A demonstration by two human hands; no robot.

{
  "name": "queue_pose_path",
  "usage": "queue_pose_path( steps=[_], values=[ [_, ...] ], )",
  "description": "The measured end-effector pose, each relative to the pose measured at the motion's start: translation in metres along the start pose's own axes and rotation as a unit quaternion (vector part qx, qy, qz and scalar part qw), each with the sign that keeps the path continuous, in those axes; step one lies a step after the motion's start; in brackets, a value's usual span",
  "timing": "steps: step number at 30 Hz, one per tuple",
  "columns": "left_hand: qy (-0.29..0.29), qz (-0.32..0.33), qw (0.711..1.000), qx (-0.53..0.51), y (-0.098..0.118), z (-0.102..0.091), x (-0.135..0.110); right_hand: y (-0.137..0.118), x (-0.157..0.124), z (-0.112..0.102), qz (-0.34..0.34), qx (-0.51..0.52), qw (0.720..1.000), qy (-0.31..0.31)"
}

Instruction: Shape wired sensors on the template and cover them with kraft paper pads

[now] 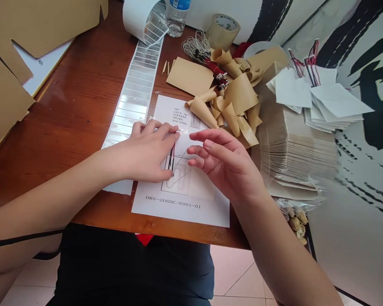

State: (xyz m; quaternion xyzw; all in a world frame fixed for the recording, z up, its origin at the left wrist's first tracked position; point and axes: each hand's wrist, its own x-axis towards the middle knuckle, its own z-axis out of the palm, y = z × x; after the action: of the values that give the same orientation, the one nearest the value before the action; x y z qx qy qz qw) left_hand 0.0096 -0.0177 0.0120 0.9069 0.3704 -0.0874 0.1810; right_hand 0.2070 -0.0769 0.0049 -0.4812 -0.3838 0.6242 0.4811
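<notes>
Left hand: my left hand lies palm down at the centre of the bench, fingers together, thumb and fingertips pinning the wire lead flat.
Wire lead: red and black strands with a thin pale loop, lying on the printed sheet just at 3 o'clock of my left thumb.
Right hand: my right hand hovers at 3 o'clock of the lead, fingers apart and gripping nothing; whether a fingertip touches the pale loop I cannot tell.
Bottle: a clear bottle at 12 o'clock, with clear liquid in its lower part.
Clear bag: a bag at 4 o'clock off the bench edge holds tan lumps that I cannot identify.
Clear wrap: at 3 o'clock it encloses a paper stack.
Loose on the bench: kraft cones at 1 o'clock; label strip at 11 o'clock.
</notes>
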Motion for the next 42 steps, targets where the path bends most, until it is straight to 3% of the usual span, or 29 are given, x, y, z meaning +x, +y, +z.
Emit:
queue_pose_path(
  steps=[8, 15, 19, 25, 29, 34, 42],
  values=[
    [0.002, -0.004, 1.000, 0.007, 0.003, 0.001, -0.001, 0.010, 0.004, -0.003, -0.014, -0.107, 0.994, 0.014],
    [0.002, -0.018, 1.000, 0.002, 0.005, 0.001, 0.000, 0.009, 0.003, -0.006, -0.038, -0.263, 0.962, 0.067],
    [-0.004, -0.018, 1.000, -0.005, 0.006, -0.001, 0.001, 0.006, -0.002, -0.004, -0.093, -0.354, 0.929, 0.054],
    [-0.009, -0.019, 1.000, -0.004, 0.004, -0.001, 0.001, 0.006, -0.002, -0.006, -0.193, -0.497, 0.845, 0.031],
    [-0.018, -0.023, 1.000, -0.008, 0.004, -0.001, 0.002, 0.010, 0.000, -0.007, -0.216, -0.540, 0.813, 0.019],
    [-0.023, -0.023, 0.999, -0.009, 0.004, -0.003, 0.003, 0.014, 0.002, -0.005, -0.223, -0.556, 0.801, -0.004],
    [-0.015, -0.008, 1.000, -0.002, -0.001, 0.001, 0.003, 0.017, 0.002, -0.001, -0.220, -0.554, 0.802, -0.028]
  ],
)
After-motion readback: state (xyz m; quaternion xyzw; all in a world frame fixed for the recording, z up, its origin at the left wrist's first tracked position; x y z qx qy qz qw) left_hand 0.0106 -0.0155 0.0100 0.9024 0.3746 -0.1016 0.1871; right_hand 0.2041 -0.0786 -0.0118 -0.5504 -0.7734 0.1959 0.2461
